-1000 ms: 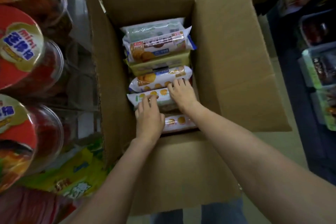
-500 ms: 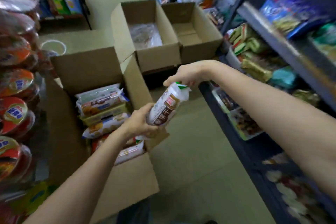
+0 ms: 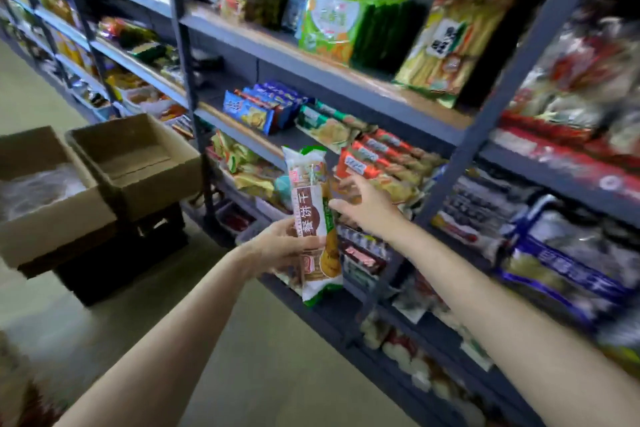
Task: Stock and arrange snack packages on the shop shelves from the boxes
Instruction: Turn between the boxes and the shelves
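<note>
So half a second ago the view was still half on the big open box of biscuit packs on the floor; that box is out of the shot now and the head camera faces the shelves. The left hand (image 3: 277, 248) still grips the tall biscuit pack (image 3: 313, 218) around its lower middle, holding it upright in front of the shelving. The right hand (image 3: 363, 206), which was pinching the top of the pack back then, has let go and reaches past it with fingers spread loose, holding nothing, close to the orange packs (image 3: 377, 159) on the middle shelf.

Over on the left, two cardboard boxes (image 3: 138, 163) sit side by side on a dark crate: the nearer-left one has clear crumpled plastic (image 3: 38, 189) in it, the other shows only bare cardboard inside.

Further back, the grey shelving unit (image 3: 346, 80) has a row of blue packs (image 3: 256, 109), can't count them through the blur. The top tier has green bags (image 3: 332, 28) and one yellow bag (image 3: 446, 45) leaning.
</note>
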{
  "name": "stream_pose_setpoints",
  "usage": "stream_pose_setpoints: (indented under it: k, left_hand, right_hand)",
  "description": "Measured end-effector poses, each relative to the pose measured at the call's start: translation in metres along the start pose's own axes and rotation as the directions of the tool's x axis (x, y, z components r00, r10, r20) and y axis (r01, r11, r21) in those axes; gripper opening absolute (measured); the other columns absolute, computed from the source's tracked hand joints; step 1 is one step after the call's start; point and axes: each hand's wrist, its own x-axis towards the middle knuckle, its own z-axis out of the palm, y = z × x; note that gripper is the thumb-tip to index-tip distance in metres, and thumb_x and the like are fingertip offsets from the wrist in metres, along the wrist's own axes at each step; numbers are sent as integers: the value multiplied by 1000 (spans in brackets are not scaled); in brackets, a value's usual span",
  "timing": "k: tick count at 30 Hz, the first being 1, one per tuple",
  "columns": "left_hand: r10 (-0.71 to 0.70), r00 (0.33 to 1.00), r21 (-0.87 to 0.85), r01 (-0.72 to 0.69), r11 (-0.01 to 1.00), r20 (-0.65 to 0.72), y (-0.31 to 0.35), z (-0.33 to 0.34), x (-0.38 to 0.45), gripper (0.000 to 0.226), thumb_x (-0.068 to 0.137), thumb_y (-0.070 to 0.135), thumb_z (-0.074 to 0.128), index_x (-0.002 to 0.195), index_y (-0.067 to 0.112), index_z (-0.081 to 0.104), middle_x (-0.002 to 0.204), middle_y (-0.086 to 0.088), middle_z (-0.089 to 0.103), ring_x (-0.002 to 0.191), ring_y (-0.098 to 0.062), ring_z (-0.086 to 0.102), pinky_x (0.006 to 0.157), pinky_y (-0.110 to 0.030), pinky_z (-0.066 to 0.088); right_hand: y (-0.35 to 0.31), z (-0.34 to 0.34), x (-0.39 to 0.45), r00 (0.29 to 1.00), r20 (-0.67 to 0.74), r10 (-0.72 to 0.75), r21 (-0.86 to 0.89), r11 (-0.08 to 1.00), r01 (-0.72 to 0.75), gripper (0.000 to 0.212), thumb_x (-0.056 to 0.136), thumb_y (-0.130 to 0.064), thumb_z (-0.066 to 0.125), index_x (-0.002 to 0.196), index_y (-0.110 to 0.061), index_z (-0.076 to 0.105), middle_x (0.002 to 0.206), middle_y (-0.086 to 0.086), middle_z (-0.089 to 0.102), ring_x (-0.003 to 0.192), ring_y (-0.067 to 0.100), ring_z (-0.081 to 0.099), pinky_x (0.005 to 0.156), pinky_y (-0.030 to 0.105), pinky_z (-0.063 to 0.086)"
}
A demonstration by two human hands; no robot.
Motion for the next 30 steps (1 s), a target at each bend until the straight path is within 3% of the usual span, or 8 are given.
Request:
stream_pose_setpoints:
  k: [5, 7, 10, 13, 16, 19, 22, 30]
  left_hand:
    - [22, 993, 350, -62, 935, 117, 22, 108, 75, 17, 84, 18, 69, 96, 21, 58, 96, 0, 69, 80, -11, 65, 73, -25, 53]
    - [-23, 973, 591, -121, 797, 230, 29, 138, 102, 20, 83, 20, 69, 99, 22, 58, 108, 2, 64, 88, -10, 60, 76, -25, 48]
    - [-127, 923, 765, -217, 607, 363, 40, 182, 133, 50, 80, 30, 72, 123, 15, 52, 126, 0, 56, 116, -19, 53, 95, -32, 44]
    - [-204, 891, 863, -299, 408, 405, 46, 225, 162, 71, 82, 39, 68, 139, 10, 38, 137, -8, 47, 125, -27, 45, 102, -35, 37]
    - [156, 895, 877, -442, 187, 417, 49, 257, 183, 60, 89, 38, 58, 140, 15, 36, 137, -9, 44, 130, -30, 37, 105, -37, 33]
    - [511, 791, 858, -482, 180, 337, 40, 260, 200, 44, 94, 21, 48, 137, 12, 42, 136, -11, 40, 127, -29, 33, 101, -33, 30]
    - [471, 805, 860, -483, 166, 361, 17, 256, 217, 48, 94, 14, 43, 141, 14, 36, 150, -10, 21, 135, -27, 21, 105, -31, 29]
    - [382, 887, 881, -379, 283, 259, -15, 263, 276, 72, 95, 16, 47, 150, 9, 1, 156, -11, -17, 145, -26, -9, 109, -32, 28]
  right_hand:
    - [102, -62, -55, 959, -241, -152, -475, 880, 20, 81, 82, -1, 65, 145, -29, 23, 153, 2, 19, 133, 29, 33, 97, 43, 45]
    - [137, -79, -72, 923, -233, -305, -728, 685, 43, 89, 65, 11, 74, 139, -23, 39, 151, 10, 30, 136, 35, 32, 104, 54, 38]
    - [191, -99, -96, 899, -177, -400, -856, 514, 60, 56, 68, 12, 59, 120, -7, 62, 131, 15, 56, 123, 35, 51, 105, 53, 33]
    - [223, -115, -114, 915, -216, -341, -871, 491, -22, 44, 72, 2, 50, 113, -5, 65, 113, 12, 65, 107, 32, 61, 96, 44, 46]
    - [248, -129, -116, 931, -360, -56, -814, 507, -284, 63, 49, -10, 88, 109, -5, 66, 100, 10, 65, 94, 31, 62, 80, 38, 53]
    - [260, -142, -96, 856, -499, 135, -745, 437, -503, 67, 61, -30, 87, 117, -7, 60, 107, 10, 59, 103, 29, 55, 86, 38, 48]
    - [267, -146, -59, 826, -525, 206, -683, 476, -554, 66, 84, -37, 66, 136, -6, 40, 134, 14, 46, 126, 32, 38, 106, 41, 31]
    - [296, -135, 47, 766, -559, 317, -572, 521, -633, 60, 89, -20, 63, 141, -8, 35, 145, 18, 33, 136, 35, 26, 114, 46, 24]
